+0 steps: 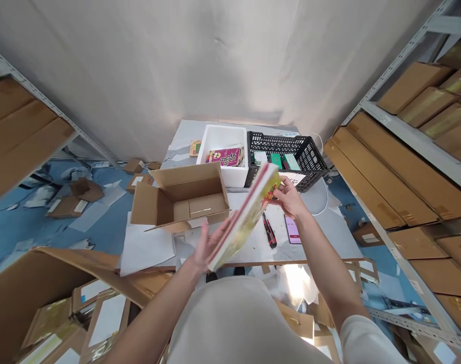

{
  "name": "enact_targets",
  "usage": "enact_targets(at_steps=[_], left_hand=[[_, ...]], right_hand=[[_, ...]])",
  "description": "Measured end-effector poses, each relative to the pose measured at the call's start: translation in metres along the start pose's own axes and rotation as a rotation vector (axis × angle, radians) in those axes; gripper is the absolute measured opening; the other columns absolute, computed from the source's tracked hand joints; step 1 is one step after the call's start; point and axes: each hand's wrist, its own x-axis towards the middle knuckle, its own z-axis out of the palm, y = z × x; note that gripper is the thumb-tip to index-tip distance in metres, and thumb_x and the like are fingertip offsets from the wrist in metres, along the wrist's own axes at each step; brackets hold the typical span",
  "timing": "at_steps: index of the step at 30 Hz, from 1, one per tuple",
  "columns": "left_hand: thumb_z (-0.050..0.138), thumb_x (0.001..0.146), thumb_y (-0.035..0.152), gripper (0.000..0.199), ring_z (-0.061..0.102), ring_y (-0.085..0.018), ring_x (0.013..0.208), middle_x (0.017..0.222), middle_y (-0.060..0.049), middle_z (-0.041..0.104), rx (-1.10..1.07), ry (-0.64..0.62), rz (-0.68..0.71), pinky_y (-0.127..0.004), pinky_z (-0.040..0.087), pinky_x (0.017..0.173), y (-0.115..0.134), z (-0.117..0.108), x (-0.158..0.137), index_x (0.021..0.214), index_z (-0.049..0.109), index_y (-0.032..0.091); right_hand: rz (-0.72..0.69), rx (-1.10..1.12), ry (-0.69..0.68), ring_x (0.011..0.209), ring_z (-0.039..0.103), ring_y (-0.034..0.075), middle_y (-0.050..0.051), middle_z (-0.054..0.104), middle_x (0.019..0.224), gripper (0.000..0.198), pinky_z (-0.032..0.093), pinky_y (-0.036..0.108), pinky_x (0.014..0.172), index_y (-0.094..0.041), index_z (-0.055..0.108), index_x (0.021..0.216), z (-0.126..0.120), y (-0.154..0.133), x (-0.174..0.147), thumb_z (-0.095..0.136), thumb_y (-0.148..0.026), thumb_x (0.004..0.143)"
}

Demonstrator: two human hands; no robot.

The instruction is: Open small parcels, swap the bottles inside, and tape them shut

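A thin stack of colourful books or booklets, with a yellow-green cover and white and red edges, is tilted in front of me above the table. My right hand grips its upper right end, thumb on the cover. Along its left side is my left hand, thumb apart and fingers stretched out, partly hidden behind the stack; whether it bears any weight I cannot tell. To the left stands an open cardboard box with its flaps up. Behind the stack are a white bin with a purple printed booklet and other items inside.
A black plastic crate holds green and white boxes. On the table lie a red-and-black cutter and a phone. Shelves of cartons flank the right; a large carton of parcels stands lower left.
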Motion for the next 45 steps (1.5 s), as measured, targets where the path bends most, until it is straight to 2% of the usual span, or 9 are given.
enact_targets(at_steps=[6,11,23,27,30,35,38,41,45], left_hand=[[0.071,0.066,0.054,0.071,0.061,-0.029,0.106,0.119,-0.011,0.063,0.191,0.192,-0.012,-0.038,0.053,0.080,-0.006,-0.019,-0.017,0.126,0.048,0.023],[0.067,0.072,0.051,0.062,0.066,-0.027,0.096,0.114,-0.011,0.065,0.279,0.308,-0.089,-0.037,0.056,0.070,-0.019,-0.017,-0.014,0.122,0.047,0.023],[0.066,0.074,0.048,0.073,0.066,-0.018,0.073,0.106,-0.007,0.067,0.194,0.362,0.026,-0.026,0.053,0.052,-0.024,-0.024,-0.003,0.137,0.037,0.025],[0.067,0.076,0.034,0.060,0.060,-0.010,0.058,0.085,-0.001,0.067,-0.130,0.173,-0.026,-0.020,0.048,0.050,-0.023,-0.019,0.009,0.131,0.046,0.026],[0.064,0.078,0.030,0.050,0.043,-0.003,0.039,0.062,0.005,0.055,-0.386,-0.083,-0.173,-0.015,0.033,0.037,-0.025,-0.015,0.017,0.126,0.052,0.025],[0.054,0.086,0.034,0.044,0.039,-0.005,0.036,0.058,0.005,0.051,-0.526,-0.373,-0.358,-0.018,0.030,0.035,-0.031,-0.018,0.026,0.128,0.051,0.020],[0.055,0.085,0.036,0.041,0.061,-0.012,0.064,0.081,-0.004,0.066,-0.495,-0.231,-0.261,-0.024,0.049,0.062,-0.026,-0.029,0.023,0.121,0.056,0.017],[0.055,0.080,0.052,0.052,0.062,-0.024,0.100,0.108,-0.010,0.067,-0.537,-0.002,-0.039,-0.040,0.048,0.087,-0.014,-0.047,0.010,0.120,0.057,0.019],[0.069,0.068,0.054,0.064,0.062,-0.028,0.103,0.117,-0.011,0.065,-0.292,0.269,0.020,-0.041,0.051,0.085,-0.010,-0.063,-0.005,0.121,0.057,0.020]], right_hand=[[0.060,-0.221,0.124,0.074,0.062,0.015,0.000,0.065,0.097,0.042,0.053,0.025,0.052,-0.027,0.057,0.099,-0.010,-0.006,-0.006,0.072,-0.046,0.066],[0.061,-0.265,0.150,0.071,0.063,0.016,0.001,0.066,0.096,0.041,0.051,0.025,0.049,-0.026,0.060,0.102,-0.012,-0.004,-0.003,0.070,-0.046,0.068],[-0.009,-0.122,0.145,0.076,0.065,0.019,0.003,0.069,0.092,0.047,0.054,0.030,0.057,-0.026,0.063,0.103,-0.014,-0.004,-0.005,0.073,-0.049,0.065],[-0.169,-0.054,0.021,0.112,0.056,0.029,0.004,0.063,0.118,0.057,0.052,0.044,0.084,-0.029,0.060,0.116,0.004,-0.014,-0.001,0.062,-0.062,0.069],[-0.276,-0.171,0.004,0.129,0.041,0.026,0.001,0.050,0.135,0.065,0.044,0.041,0.097,-0.033,0.054,0.122,0.020,-0.016,0.012,0.074,-0.050,0.063],[-0.006,-0.064,-0.114,0.085,0.065,0.018,0.001,0.067,0.101,0.054,0.057,0.030,0.064,-0.028,0.056,0.111,0.028,-0.017,0.025,0.076,-0.045,0.065],[0.071,0.006,-0.098,0.058,0.063,0.013,-0.003,0.068,0.080,0.047,0.051,0.022,0.044,-0.026,0.057,0.101,0.023,-0.021,0.024,0.078,-0.043,0.063],[0.098,0.015,-0.071,0.056,0.062,0.012,-0.002,0.069,0.079,0.044,0.049,0.020,0.040,-0.025,0.058,0.098,0.014,-0.022,0.025,0.079,-0.040,0.062],[0.176,-0.063,-0.056,0.059,0.064,0.013,0.000,0.070,0.083,0.043,0.050,0.020,0.041,-0.024,0.060,0.097,0.000,-0.009,0.030,0.080,-0.039,0.061]])
